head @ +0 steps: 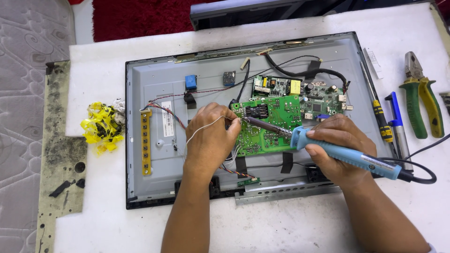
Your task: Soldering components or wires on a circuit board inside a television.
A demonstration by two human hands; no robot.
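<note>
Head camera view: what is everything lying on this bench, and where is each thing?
TV back panel: one, grey, middle of the white table.
Large circuit board: one, green, on the panel.
Smaller boards: two, green, behind it.
Button strip: one, yellow, panel's left side.
Tape scraps: one heap, yellow, left of the panel.
Pliers: one, green-yellow handles, far right.
Screwdrivers: two, yellow-black and blue, right of the panel.
Soldering iron: one, blue, tip on the large board.
Solder wire: one, pale, at the tip.
Left hand: holds the wire.
Right hand: grips the iron.
</note>
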